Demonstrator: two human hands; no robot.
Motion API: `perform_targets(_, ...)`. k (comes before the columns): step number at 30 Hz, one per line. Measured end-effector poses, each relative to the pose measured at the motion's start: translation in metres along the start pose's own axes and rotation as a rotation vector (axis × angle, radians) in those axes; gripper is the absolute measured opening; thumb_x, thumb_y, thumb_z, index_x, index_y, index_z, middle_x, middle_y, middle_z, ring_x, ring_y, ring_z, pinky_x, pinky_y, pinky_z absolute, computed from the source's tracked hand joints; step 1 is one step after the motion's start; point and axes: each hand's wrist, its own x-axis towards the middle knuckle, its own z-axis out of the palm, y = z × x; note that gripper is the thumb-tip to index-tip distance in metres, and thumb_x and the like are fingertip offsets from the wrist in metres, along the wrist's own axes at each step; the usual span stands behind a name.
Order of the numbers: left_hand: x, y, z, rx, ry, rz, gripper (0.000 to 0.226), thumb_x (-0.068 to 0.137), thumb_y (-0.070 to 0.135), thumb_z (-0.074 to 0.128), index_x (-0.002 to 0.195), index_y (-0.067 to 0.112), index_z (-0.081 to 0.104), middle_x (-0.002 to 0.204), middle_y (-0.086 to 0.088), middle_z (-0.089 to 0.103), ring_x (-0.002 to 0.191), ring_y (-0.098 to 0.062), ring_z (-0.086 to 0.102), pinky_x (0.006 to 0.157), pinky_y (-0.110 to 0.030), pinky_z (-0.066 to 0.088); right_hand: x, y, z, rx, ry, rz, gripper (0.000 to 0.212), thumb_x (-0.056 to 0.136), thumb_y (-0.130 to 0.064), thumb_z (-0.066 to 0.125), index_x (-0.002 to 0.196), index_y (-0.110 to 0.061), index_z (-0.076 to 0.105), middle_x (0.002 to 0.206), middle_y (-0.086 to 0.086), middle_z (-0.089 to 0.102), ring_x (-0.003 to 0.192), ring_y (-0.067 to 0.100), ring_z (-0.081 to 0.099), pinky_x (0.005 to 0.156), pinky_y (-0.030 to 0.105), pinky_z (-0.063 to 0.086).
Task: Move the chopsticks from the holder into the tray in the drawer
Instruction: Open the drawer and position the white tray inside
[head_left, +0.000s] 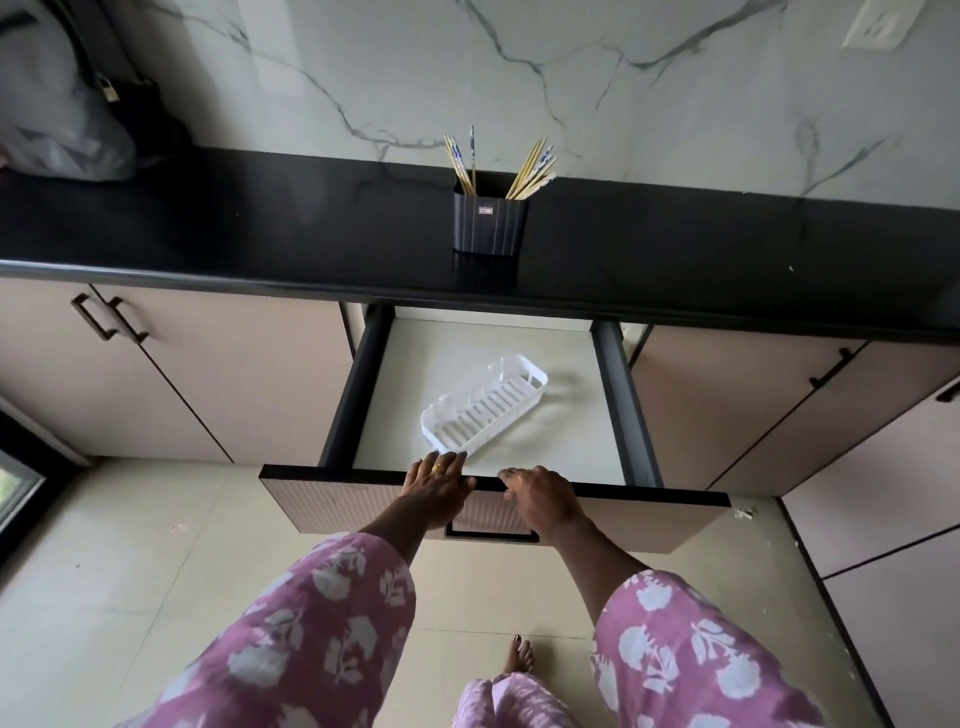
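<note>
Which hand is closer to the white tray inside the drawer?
Left. The left hand lies on the drawer front, fingertips just short of the white tray; the right hand curls over the same edge, farther to the right.
</note>
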Motion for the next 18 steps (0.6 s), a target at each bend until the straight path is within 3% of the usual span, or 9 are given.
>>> perform_targets(4,0.006,0.000,-0.008,-0.076,-0.036,-0.044,0.065,0.098,0.054,0.020,0.151,0.024,-0.002,0.160,-0.001,0.006,0.147,-0.021,-0.001,0.117,-0.039,0.002,0.008,0.007,-0.006,0.069,-0.052,-0.002,0.026,0.092,-0.024,0.051,0.117,-0.020,0.059,0.108,0.016,0.068,0.103,0.035,0.062,0.085,0.038,0.050)
perform_targets(9,0.040,-0.003,-0.037,-0.228,0.176,-0.211,0.073,0.097,0.049,0.034,0.150,0.009,0.004,0.155,-0.011,0.023,0.142,-0.027,0.019,0.111,-0.042,0.022,0.042,0.027,-0.024,0.240,-0.019,0.078,0.035,0.092,-0.042,0.053,0.121,-0.024,0.061,0.120,0.015,0.066,0.114,0.033,0.057,0.093,0.036,0.047)
perform_targets(13,0.081,-0.013,-0.049,-0.347,0.070,-0.427,0.077,0.095,0.043,0.042,0.148,0.000,0.007,0.151,-0.019,0.027,0.140,-0.033,0.024,0.111,-0.038,0.024,0.091,0.054,-0.032,0.249,0.035,0.203,0.032,0.097,-0.037,0.045,0.117,-0.018,0.062,0.112,0.020,0.066,0.108,0.035,0.058,0.084,0.037,0.048)
perform_targets(18,0.123,-0.016,-0.044,-0.542,-0.040,-0.611,0.069,0.094,0.047,0.046,0.140,-0.003,0.031,0.141,-0.021,0.043,0.129,-0.033,0.043,0.099,-0.030,0.036,0.169,0.091,-0.034,0.327,-0.005,0.374,0.033,0.097,-0.023,0.042,0.121,-0.008,0.058,0.121,0.022,0.061,0.114,0.037,0.055,0.090,0.038,0.047)
